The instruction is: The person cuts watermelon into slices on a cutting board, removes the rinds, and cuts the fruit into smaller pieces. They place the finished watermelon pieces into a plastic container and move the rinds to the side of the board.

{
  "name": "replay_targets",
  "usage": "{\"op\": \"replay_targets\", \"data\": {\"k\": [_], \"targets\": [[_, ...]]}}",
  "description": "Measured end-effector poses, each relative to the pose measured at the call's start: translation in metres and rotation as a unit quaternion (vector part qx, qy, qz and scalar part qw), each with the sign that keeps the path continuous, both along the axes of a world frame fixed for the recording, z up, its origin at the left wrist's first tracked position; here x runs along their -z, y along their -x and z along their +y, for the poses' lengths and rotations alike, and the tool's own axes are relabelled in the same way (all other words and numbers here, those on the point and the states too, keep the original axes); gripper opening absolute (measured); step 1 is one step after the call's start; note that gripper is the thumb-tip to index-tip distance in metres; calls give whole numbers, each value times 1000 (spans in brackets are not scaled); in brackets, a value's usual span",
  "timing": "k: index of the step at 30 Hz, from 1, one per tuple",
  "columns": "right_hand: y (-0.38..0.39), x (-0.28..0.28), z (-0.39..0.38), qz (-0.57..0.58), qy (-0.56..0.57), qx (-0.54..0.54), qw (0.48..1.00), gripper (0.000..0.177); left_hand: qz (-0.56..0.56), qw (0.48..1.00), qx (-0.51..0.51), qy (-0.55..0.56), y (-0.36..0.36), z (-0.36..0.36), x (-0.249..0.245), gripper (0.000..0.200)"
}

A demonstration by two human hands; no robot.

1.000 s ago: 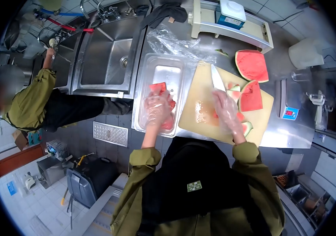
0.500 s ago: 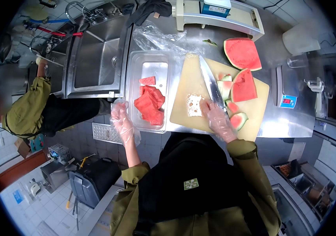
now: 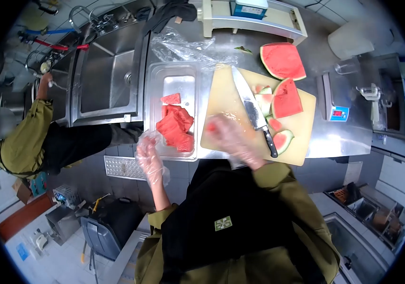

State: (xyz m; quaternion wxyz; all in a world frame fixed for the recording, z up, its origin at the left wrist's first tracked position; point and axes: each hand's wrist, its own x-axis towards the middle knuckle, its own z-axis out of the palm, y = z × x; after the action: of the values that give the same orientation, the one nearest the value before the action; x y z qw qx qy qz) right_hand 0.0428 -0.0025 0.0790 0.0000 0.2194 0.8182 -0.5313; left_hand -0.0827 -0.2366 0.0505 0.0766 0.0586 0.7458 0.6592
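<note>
Watermelon breakdown looks partway through: some flesh trayed, most fruit uncut.

Rindless red watermelon chunks are piled in the near end of the shallow rectangular tray; its far end is bare. Just right of it is the beige plastic cutting board, with the black-handled chef's knife lying flat on it and no hand on the knife. Rind-on watermelon wedges and small offcuts sit on the board, and a large cut watermelon piece is on the steel counter, all likely yet to be trimmed. The gloved left hand is loose, open and empty, off the counter edge. The gloved right hand is over the board's near corner, too motion-blurred to tell its grip. There may be a red scrap at its fingertips. A co-worker is at the sink, their hand partly cut off from view.
</note>
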Motion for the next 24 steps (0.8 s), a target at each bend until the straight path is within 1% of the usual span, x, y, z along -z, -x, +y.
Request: {"op": "replay_targets", "data": {"k": [1, 2, 3, 5, 6, 7, 8, 10, 11, 12, 13, 14, 15, 16, 17, 19, 20, 21, 23, 24], "targets": [[19, -2, -23, 83, -73, -29, 993, 25, 11, 999, 0, -32, 3, -5, 3, 26], [36, -3, -41, 166, -145, -59, 974, 28, 23, 998, 0, -64, 7, -9, 6, 25], [47, 0, -51, 136, -182, -97, 969, 30, 20, 998, -24, -57, 11, -9, 3, 25], [60, 5, -64, 70, -248, -175, 950, 33, 36, 997, -17, -67, 20, -4, -5, 26], [59, 4, -64, 119, -264, -134, 948, 34, 44, 996, -15, -71, 23, -1, -9, 27], [55, 2, -62, 167, -281, -92, 941, 35, 41, 997, -3, -67, 27, 4, -14, 35], [51, -4, -58, 214, -297, -51, 929, 36, 53, 995, 16, -84, 31, 11, -18, 37], [30, -20, -44, 193, -234, 42, 952, 36, 73, 988, 55, -122, 34, 32, -28, 43], [14, -26, -33, 183, -202, 91, 958, 36, 10, 982, 84, -171, 30, 47, -40, 48], [-6, -24, -15, 172, -235, 125, 948, 31, -16, 977, 99, -186, 22, 64, -48, 48], [-27, -34, -4, 11, -225, 162, 961, 28, -33, 968, 131, -211, 14, 85, -51, 46], [-47, -29, 9, -87, -251, 200, 943, 27, -50, 957, 161, -235, 4, 105, -52, 44], [-67, -22, 22, -79, -286, 263, 918, 26, -66, 952, 162, -249, -13, 122, -43, 46], [-88, 3, 28, -119, -338, 302, 884, 26, -80, 947, 162, -264, -27, 136, -35, 49], [-116, 34, 33, -156, -420, 249, 859, 30, -83, 942, 216, -243, -35, 149, -37, 46], [-131, 47, 34, -242, -450, 163, 844, 30, -85, 924, 319, -195, -48, 170, -42, 42], [-136, 52, 38, -283, -461, 118, 832, 30, -96, 923, 324, -185, -56, 177, -45, 41], [-135, 58, 41, -276, -458, 133, 834, 30, -107, 922, 328, -174, -64, 182, -49, 40], [-136, 69, 51, -295, -356, 146, 875, 30, -132, 929, 317, -140, -75, 191, -54, 40], [-138, 78, 57, -302, -303, 150, 891, 30, -118, 939, 293, -133, -77, 195, -52, 38]]}}
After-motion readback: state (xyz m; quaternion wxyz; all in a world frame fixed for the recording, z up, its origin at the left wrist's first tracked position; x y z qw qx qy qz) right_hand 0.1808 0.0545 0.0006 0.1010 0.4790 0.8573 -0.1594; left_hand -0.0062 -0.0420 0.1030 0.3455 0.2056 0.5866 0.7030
